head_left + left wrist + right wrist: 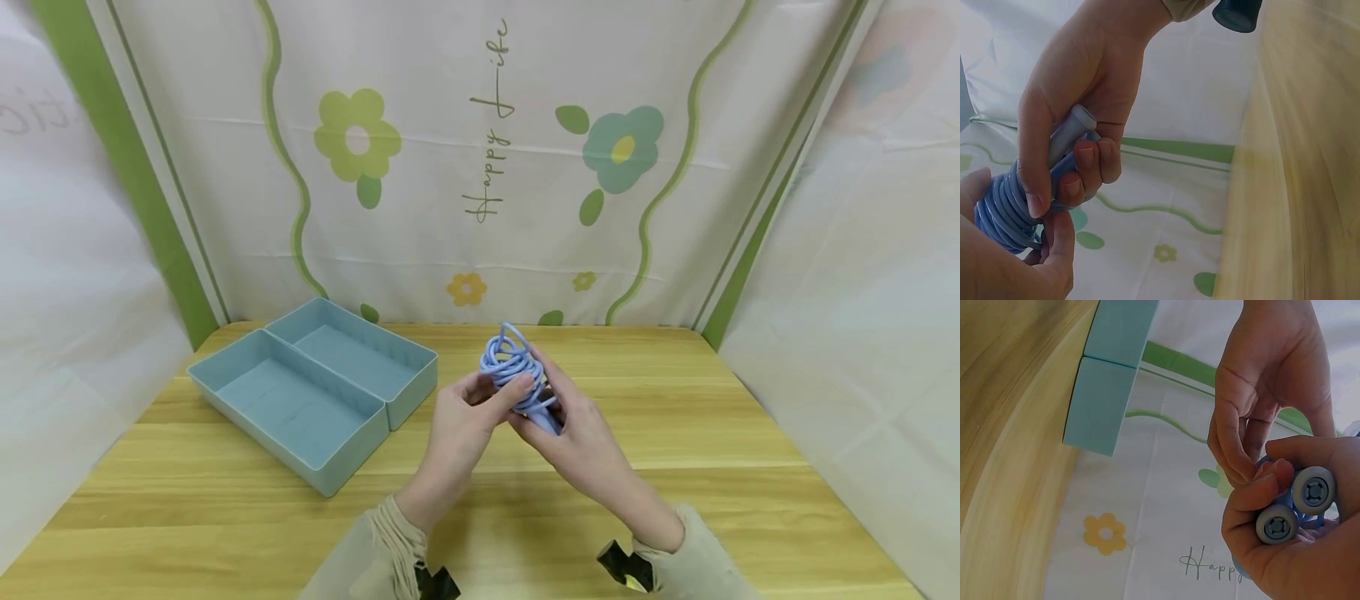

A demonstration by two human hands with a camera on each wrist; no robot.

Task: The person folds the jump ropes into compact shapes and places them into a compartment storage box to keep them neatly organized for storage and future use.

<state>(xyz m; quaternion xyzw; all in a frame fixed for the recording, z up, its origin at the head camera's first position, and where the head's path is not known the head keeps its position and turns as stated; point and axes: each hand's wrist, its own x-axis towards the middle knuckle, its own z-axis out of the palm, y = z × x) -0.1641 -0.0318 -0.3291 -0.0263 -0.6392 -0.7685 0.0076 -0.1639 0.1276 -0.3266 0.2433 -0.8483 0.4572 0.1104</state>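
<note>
A light blue jump rope (512, 360), wound into a bundle, is held up above the table between both hands. My left hand (459, 423) pinches the coils, its thumb lying across them. The right hand (591, 440) grips the two handles (1069, 137) at the lower end of the bundle. In the right wrist view, the round handle ends (1314, 490) stick out of the right hand's curled fingers. One loop of cord rises above the coils. Part of the left fingers is hidden behind the bundle.
Two blue-green rectangular bins (300, 408) stand side by side on the wooden table (675, 417), left of the hands. A white curtain (420, 242) with flowers and lettering hangs behind the table, with further white panels at both sides.
</note>
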